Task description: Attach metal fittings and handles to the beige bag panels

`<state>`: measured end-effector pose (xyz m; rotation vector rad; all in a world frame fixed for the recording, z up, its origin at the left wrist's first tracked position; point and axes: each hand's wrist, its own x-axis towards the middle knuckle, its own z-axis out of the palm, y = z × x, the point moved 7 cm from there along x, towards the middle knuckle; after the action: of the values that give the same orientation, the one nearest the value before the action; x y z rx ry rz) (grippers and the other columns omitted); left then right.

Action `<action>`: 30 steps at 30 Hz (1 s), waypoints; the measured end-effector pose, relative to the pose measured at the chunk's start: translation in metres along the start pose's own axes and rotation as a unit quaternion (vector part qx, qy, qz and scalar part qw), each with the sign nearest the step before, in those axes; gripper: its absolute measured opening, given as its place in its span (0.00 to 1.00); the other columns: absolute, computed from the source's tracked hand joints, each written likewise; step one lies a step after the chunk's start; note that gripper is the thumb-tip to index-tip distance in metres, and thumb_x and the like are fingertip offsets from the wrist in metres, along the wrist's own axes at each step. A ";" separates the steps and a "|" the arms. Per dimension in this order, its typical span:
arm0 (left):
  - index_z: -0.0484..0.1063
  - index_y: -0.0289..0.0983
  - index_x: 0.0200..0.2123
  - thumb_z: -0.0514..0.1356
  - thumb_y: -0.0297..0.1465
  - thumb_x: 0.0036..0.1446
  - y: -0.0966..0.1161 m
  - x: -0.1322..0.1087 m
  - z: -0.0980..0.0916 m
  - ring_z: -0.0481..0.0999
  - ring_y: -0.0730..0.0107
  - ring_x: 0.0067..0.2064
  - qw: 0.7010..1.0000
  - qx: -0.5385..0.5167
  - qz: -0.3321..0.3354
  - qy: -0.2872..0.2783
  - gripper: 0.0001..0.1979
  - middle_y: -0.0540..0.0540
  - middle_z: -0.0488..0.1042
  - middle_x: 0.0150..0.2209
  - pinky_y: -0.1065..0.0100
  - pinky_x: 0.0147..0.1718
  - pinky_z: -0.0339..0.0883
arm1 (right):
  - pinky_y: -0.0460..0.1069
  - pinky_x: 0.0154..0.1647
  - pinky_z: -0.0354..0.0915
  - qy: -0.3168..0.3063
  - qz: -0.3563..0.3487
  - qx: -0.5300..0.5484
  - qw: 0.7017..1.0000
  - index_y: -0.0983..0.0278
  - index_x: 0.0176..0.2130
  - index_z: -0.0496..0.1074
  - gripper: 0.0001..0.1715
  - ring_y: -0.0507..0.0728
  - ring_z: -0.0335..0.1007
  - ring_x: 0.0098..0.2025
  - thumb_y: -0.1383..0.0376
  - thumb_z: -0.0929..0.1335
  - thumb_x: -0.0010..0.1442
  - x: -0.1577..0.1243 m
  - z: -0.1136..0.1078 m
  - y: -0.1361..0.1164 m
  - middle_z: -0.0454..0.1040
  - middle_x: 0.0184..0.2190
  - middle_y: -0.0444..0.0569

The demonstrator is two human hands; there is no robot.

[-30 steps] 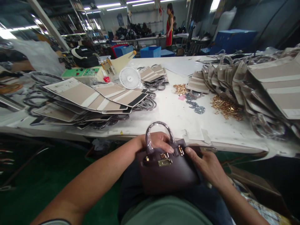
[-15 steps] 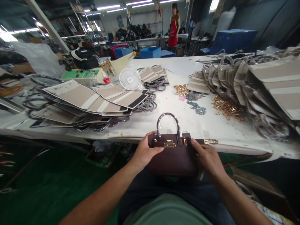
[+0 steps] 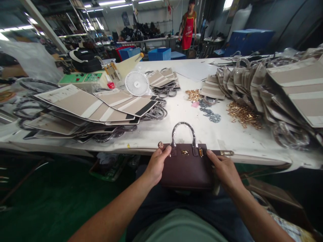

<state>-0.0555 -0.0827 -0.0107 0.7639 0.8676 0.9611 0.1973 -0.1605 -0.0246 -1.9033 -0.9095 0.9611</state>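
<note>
A dark maroon handbag (image 3: 186, 173) is upright at the table's front edge, above my lap. Its arched handle (image 3: 183, 125) is wrapped in clear plastic, and a small gold lock (image 3: 185, 152) shows on the front. At the upper left corner my left hand (image 3: 155, 164) is closed, thumb on the front, with a gold-tipped strap end (image 3: 160, 145) poking out above the fingers. My right hand (image 3: 224, 168) pinches the upper right corner beside a gold loop (image 3: 201, 152). Past it, another strap with a gold plate (image 3: 227, 153) extends to the right.
Stacked beige bag panels (image 3: 83, 104) with wrapped handles lie on the left, near a white fan (image 3: 137, 83). More bag pieces (image 3: 295, 84) fill the right. Gold metal parts (image 3: 243, 114) and grey discs (image 3: 212, 115) lie mid-table. A person in a red apron (image 3: 188, 32) stands beyond.
My left hand has drawn the strap off the front lock toward the left corner, so the lock is uncovered. My right hand has stayed put. The person behind has turned.
</note>
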 end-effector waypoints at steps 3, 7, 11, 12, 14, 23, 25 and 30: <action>0.81 0.34 0.44 0.74 0.45 0.55 0.001 -0.001 -0.001 0.80 0.51 0.52 1.000 -0.011 0.001 0.005 0.23 0.40 0.84 0.43 0.56 0.58 0.68 | 0.53 0.28 0.63 0.006 -0.011 -0.044 0.999 0.68 0.28 0.82 0.41 0.64 0.74 0.28 0.33 0.67 0.60 0.001 -0.001 -0.003 0.77 0.21 0.54; 0.79 0.37 0.48 0.74 0.44 0.56 0.009 -0.007 0.000 0.80 0.54 0.52 0.998 -0.043 0.024 0.046 0.22 0.43 0.83 0.46 0.58 0.56 0.69 | 0.53 0.35 0.68 0.085 -0.165 -0.118 0.976 0.63 0.36 0.82 0.30 0.63 0.76 0.33 0.40 0.70 0.62 -0.019 -0.011 -0.029 0.81 0.32 0.52; 0.75 0.40 0.53 0.71 0.42 0.61 0.032 -0.027 0.029 0.79 0.55 0.55 0.995 -0.044 0.080 0.035 0.21 0.43 0.81 0.50 0.59 0.56 0.70 | 0.51 0.38 0.73 0.097 -0.347 -0.092 0.928 0.61 0.44 0.80 0.20 0.60 0.78 0.37 0.48 0.74 0.64 -0.064 -0.001 -0.070 0.81 0.39 0.52; 0.74 0.41 0.56 0.71 0.42 0.61 0.039 -0.035 0.044 0.78 0.54 0.57 0.995 -0.034 0.094 -0.004 0.24 0.42 0.80 0.53 0.58 0.58 0.69 | 0.51 0.39 0.75 0.080 -0.376 -0.080 0.920 0.61 0.50 0.79 0.24 0.61 0.80 0.39 0.48 0.75 0.63 -0.074 0.006 -0.081 0.82 0.43 0.54; 0.68 0.44 0.66 0.72 0.44 0.59 0.049 -0.053 0.077 0.73 0.49 0.63 0.986 -0.012 0.106 -0.129 0.35 0.40 0.75 0.61 0.56 0.62 0.68 | 0.52 0.42 0.78 0.062 -0.406 -0.063 0.910 0.61 0.62 0.74 0.39 0.64 0.81 0.47 0.47 0.78 0.58 -0.086 0.013 -0.102 0.80 0.52 0.58; 0.60 0.44 0.73 0.64 0.49 0.66 0.078 -0.076 0.094 0.68 0.41 0.67 0.940 0.046 0.170 -0.291 0.38 0.35 0.68 0.67 0.42 0.67 0.60 | 0.50 0.37 0.79 0.124 -0.369 -0.003 0.921 0.60 0.45 0.82 0.13 0.60 0.83 0.31 0.58 0.71 0.63 -0.084 -0.043 -0.167 0.84 0.31 0.48; 0.59 0.45 0.73 0.65 0.47 0.66 0.078 -0.075 0.099 0.67 0.40 0.68 0.937 0.023 0.163 -0.307 0.38 0.35 0.64 0.70 0.43 0.66 0.61 | 0.49 0.35 0.78 0.102 -0.357 0.008 0.928 0.60 0.42 0.80 0.11 0.59 0.81 0.31 0.57 0.73 0.62 -0.077 -0.038 -0.169 0.84 0.31 0.47; 0.50 0.45 0.76 0.66 0.47 0.65 0.065 -0.073 0.103 0.61 0.40 0.72 0.941 -0.049 0.140 -0.305 0.44 0.35 0.57 0.74 0.42 0.69 0.56 | 0.49 0.31 0.75 0.077 -0.340 0.006 0.937 0.59 0.47 0.72 0.23 0.58 0.78 0.31 0.55 0.78 0.56 -0.057 -0.008 -0.144 0.81 0.34 0.47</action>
<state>-0.0112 -0.1414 0.1106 1.0420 0.1693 0.9268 0.1441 -0.1502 0.1207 -1.4520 -1.3319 0.3904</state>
